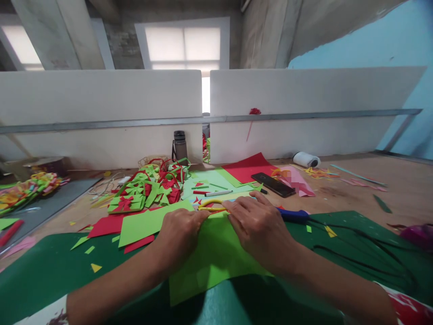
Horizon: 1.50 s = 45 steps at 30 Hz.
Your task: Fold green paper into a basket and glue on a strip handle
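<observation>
A bright green sheet [211, 266], paper or felt, lies before me over the dark green mat. My left hand [182, 228] is closed on its far edge, with the thumb pointing right. Just across from it, my right hand [259, 225] presses its fingers down on the same edge. Yellow scissor handles [208, 204] show right behind the two hands; the blades are hidden. To the left of my left hand, another green sheet [152, 221] overlaps red pieces [107, 225].
A heap of green and red cut-outs [145, 187] lies behind my left hand. Beyond my right hand are a phone [273, 184] and a blue-handled tool with a cord [293, 215]. A bottle [180, 145] stands by the white partition [101, 95]. Scraps dot the mat [43, 266].
</observation>
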Each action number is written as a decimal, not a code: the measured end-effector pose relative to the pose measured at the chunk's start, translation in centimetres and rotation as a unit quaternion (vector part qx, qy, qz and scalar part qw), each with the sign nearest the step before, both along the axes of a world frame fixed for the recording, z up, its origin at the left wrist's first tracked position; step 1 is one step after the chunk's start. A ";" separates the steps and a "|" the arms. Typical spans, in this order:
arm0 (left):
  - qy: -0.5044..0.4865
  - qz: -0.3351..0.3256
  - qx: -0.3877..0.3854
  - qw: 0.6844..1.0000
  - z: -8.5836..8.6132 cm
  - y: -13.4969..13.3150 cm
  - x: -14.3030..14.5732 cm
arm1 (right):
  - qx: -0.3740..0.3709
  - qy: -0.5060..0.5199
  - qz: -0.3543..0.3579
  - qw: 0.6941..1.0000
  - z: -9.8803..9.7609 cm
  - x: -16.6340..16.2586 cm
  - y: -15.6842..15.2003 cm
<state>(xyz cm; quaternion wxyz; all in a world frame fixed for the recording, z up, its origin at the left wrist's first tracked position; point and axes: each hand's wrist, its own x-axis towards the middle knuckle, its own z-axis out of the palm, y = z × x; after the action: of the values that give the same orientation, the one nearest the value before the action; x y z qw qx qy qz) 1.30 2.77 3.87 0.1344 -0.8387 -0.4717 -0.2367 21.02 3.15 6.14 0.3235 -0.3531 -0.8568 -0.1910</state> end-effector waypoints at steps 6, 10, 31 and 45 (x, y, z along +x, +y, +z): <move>0.011 -0.036 0.074 0.997 -0.3 -0.3 -0.1 | -0.026 -0.011 0.016 0.999 0.1 0.0 0.0; 0.005 -0.049 0.093 0.994 -0.3 -0.3 -0.2 | -0.008 0.011 0.033 0.999 -0.1 -0.1 0.2; 0.009 -0.058 0.039 0.998 0.2 -0.8 0.2 | 0.001 0.005 0.070 0.998 -0.6 0.0 0.6; 0.030 -0.085 0.060 0.994 0.5 -1.4 0.7 | -0.034 0.002 0.066 0.997 -0.6 0.0 0.4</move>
<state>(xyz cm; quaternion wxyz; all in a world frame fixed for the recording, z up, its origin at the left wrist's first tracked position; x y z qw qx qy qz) 1.98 1.34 4.40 0.1781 -0.8726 -0.3796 -0.2504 21.00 3.58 5.59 0.3254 -0.3067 -0.8836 -0.1391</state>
